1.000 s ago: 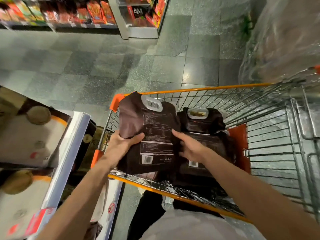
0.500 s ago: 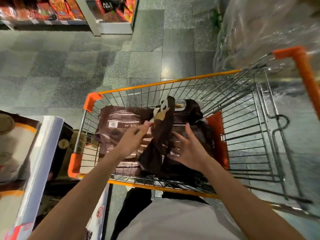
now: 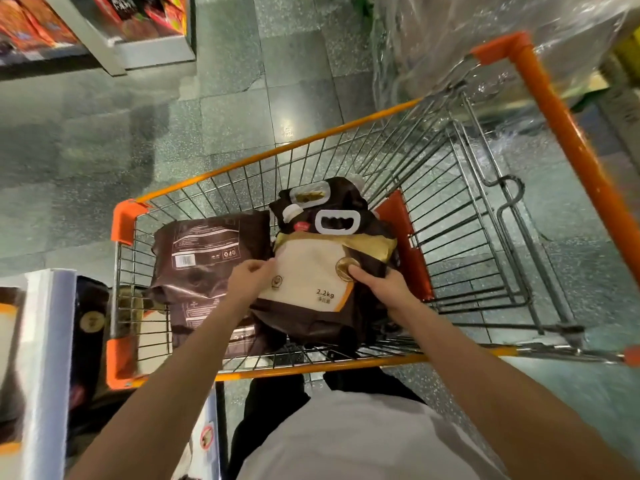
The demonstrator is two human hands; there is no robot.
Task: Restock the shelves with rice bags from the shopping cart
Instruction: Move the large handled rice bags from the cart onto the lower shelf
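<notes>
An orange-rimmed wire shopping cart (image 3: pixel 311 140) stands in front of me. Inside it, a dark brown rice bag (image 3: pixel 204 258) lies back side up on the left. To its right a brown and cream rice bag (image 3: pixel 311 271) marked 2.2kg, with a white handle, faces up. My left hand (image 3: pixel 251 278) pinches that bag's left edge. My right hand (image 3: pixel 381 285) grips its right side, thumb on the front. Another dark bag (image 3: pixel 329 192) stands behind it. The shelf edge (image 3: pixel 48 358) is at my left.
A grey tiled floor (image 3: pixel 225 116) stretches beyond the cart. A shelf unit with red packets (image 3: pixel 114 26) stands at the far left. A plastic-wrapped pallet load (image 3: pixel 467 46) rises at the upper right. More cream bags (image 3: pixel 10 341) sit on the shelf at my left.
The bag I held back side up now lies on the cart's left. Both hands have taken a second bag and turned it front side up.
</notes>
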